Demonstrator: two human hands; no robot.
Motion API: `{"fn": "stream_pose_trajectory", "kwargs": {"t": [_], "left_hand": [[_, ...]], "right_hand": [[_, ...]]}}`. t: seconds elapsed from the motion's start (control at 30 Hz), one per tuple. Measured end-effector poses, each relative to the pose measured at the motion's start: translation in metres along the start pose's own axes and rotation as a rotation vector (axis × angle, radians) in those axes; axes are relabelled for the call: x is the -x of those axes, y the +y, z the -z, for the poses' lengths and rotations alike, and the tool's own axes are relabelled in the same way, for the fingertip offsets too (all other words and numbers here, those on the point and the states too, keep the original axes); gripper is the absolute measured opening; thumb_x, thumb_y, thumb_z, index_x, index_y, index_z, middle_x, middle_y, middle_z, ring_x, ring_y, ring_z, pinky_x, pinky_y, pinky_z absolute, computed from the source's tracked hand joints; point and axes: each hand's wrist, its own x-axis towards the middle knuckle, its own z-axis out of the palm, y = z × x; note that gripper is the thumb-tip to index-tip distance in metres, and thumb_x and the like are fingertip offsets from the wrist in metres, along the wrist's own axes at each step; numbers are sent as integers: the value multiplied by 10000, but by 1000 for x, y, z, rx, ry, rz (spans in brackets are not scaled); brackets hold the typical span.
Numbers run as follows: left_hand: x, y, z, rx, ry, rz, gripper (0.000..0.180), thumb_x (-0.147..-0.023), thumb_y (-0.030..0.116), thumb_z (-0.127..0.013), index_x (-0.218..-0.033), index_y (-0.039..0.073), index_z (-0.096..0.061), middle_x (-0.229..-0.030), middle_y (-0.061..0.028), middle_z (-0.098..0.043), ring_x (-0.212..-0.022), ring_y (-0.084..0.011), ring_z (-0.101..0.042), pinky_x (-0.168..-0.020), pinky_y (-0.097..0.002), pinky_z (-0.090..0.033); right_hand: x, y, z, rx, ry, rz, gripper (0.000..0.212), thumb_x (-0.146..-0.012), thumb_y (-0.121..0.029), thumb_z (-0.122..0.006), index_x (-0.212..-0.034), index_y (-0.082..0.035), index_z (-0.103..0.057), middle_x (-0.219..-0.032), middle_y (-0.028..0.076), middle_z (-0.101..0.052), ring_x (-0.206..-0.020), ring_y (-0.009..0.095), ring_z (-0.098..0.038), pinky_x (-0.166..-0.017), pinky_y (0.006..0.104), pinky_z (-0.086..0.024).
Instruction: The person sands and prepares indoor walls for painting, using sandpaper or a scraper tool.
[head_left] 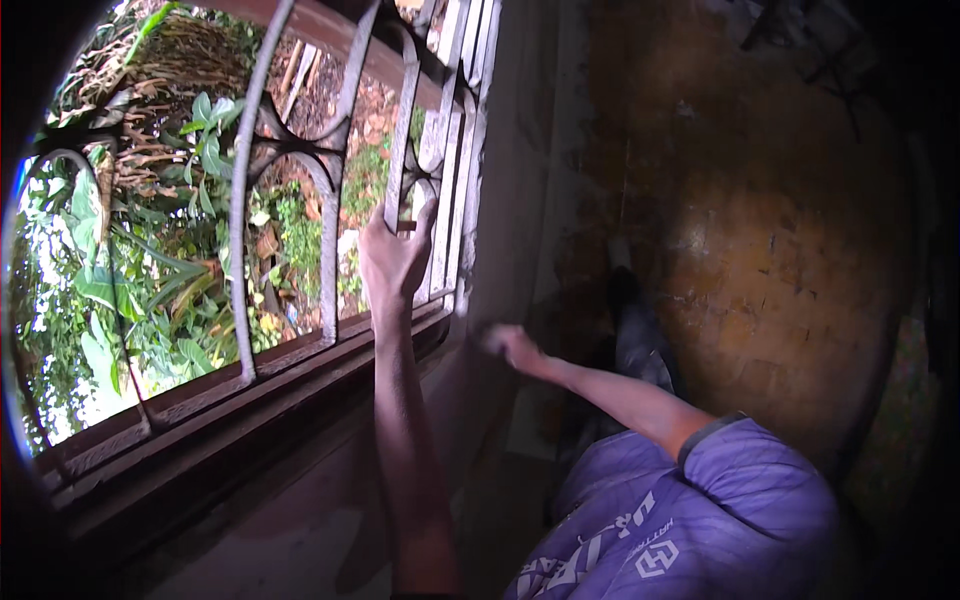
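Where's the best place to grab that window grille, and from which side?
Take a vertical bar of the grille, low down near the wooden sill, coming from the room side. The bars are slim and upright with open gaps between them, so fingers can wrap around one. The left hand already reaches up at such a bar; the right hand is blurred, beside the wall.

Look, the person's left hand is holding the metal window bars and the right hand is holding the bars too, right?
Not quite. In the head view the left hand does grip the metal window bars, but the right hand is not on them. It is lower down, blurred, against the pale wall beside the window frame. Whether it holds anything cannot be told.
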Motion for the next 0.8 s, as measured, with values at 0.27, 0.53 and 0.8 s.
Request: {"fn": "stream_pose_trajectory", "kwargs": {"t": [0.27, 0.53, 0.8], "left_hand": [[4, -19, -3, 6, 35, 2, 499, -817, 474, -658, -1002, 11, -659, -827, -152, -697, -780, -239, -678, -752, -372, -503], [9, 17, 12, 48, -34, 49, 440, -772, 408, -704, -977, 19, -675, -867, -167, -704, -842, -304, -686, -792, -400, -511], [1, -6, 1, 45, 12, 9, 338, -729, 278, -701, -977, 50, -668, -852, -139, -709, -810, -292, -691, -758, -390, -527]], "right_hand": [[61, -76, 105, 138, -267, -251, 719, -645, 109, -389, -1273, -183, -585, -1167, 168, -596, -1059, 367, -587, -931, 381, -479], [-127, -10, 168, -130, 318, 54, 527, -846, 89, -366, -1354, -12, -465, -1273, 180, -581, -1174, 203, -564, -997, 287, -430], [-185, -44, 84, 58, 595, -50, 380, -834, 128, -377, -1156, 67, -571, -1049, 122, -666, -916, 175, -629, -829, 301, -504]]}}
